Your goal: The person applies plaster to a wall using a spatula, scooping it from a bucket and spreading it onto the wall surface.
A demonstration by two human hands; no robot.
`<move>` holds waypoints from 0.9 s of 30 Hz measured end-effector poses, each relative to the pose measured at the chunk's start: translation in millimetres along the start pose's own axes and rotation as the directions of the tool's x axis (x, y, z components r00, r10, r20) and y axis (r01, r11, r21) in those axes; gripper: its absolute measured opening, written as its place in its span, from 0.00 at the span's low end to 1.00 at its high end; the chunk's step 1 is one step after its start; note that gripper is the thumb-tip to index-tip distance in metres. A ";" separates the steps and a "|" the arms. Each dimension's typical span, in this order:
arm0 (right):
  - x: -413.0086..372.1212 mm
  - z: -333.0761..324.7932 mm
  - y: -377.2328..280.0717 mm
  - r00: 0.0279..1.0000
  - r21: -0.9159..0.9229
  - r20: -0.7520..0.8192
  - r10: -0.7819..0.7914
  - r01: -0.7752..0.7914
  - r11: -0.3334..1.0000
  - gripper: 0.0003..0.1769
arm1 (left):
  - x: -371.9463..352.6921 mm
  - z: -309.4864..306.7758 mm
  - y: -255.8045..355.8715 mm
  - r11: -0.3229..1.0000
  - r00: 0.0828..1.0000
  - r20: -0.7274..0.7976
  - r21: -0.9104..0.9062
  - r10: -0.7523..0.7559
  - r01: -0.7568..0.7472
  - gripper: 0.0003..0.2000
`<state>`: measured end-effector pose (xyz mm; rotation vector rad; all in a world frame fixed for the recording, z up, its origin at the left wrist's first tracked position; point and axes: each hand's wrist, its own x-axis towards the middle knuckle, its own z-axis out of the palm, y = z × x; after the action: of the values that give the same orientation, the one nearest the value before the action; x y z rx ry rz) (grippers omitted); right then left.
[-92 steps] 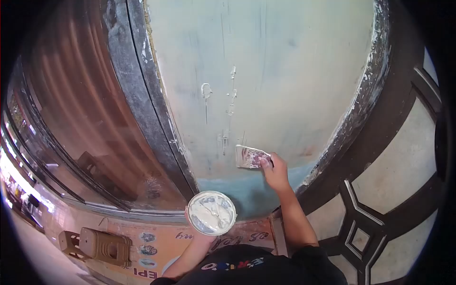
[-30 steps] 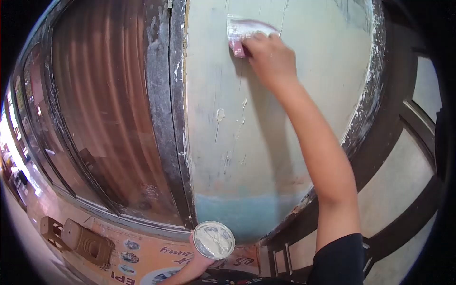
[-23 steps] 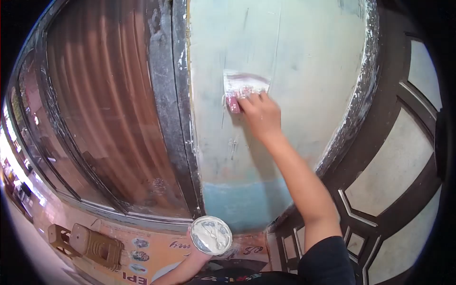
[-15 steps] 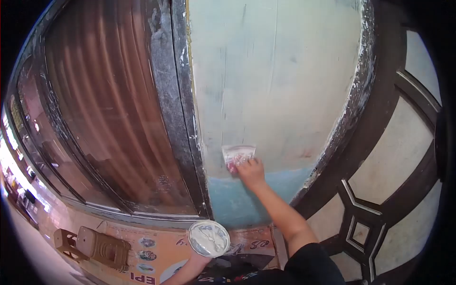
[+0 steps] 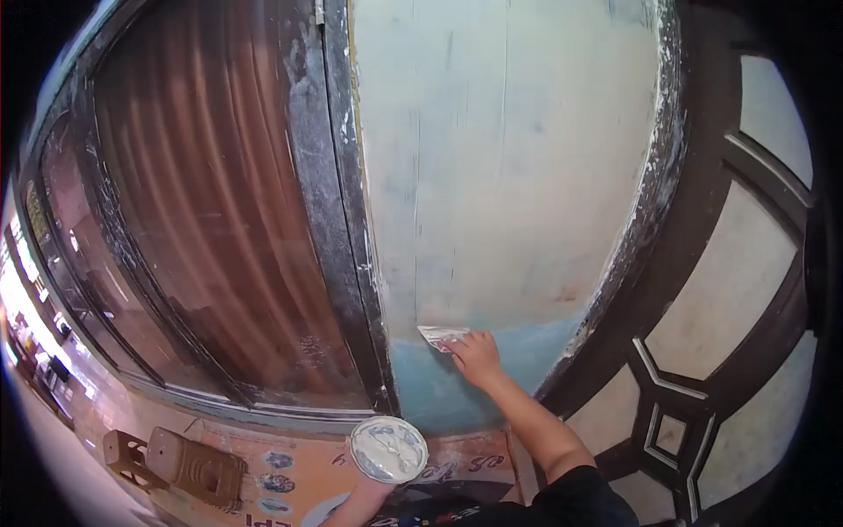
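Note:
My right hand is closed around a putty knife, its wide blade tilted against the wall panel. The blade sits near the line where pale putty above meets a blue painted strip below. Low in front of me, my left hand supports a round tub from underneath; its fingers are mostly hidden. Whitish putty lies inside the tub.
A dark, paint-spotted frame borders the panel, beside a window with a brown curtain. To the right stands a dark door with pale panels. Brown plastic stools and a printed orange banner are on the floor.
My right hand has moved the putty knife down the wall to the blue strip, and the blade has turned to a steeper tilt. The tub stays low in my left hand.

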<state>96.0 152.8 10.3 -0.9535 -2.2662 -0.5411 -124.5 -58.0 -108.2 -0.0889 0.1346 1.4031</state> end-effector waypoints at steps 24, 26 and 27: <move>560.1 -417.1 9.4 0.674 -0.420 -0.669 -0.314 0.007 0.908 0.14 | 39.8 72.9 -5.7 0.962 0.952 0.180 0.068 0.248 -0.264 0.40; 562.1 -400.0 10.2 0.698 -0.408 -0.655 -0.288 -0.006 0.913 0.13 | 38.8 70.3 -1.3 0.964 0.954 0.167 0.057 0.249 -0.261 0.40; 559.6 -383.9 11.0 0.711 -0.401 -0.637 -0.297 0.024 0.916 0.13 | 36.1 67.3 0.8 0.965 0.956 0.156 0.054 0.247 -0.258 0.40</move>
<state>-59.2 215.8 668.1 -0.5585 -1.5813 -1.2147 -116.7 -13.1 -46.9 0.0981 0.0754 1.6530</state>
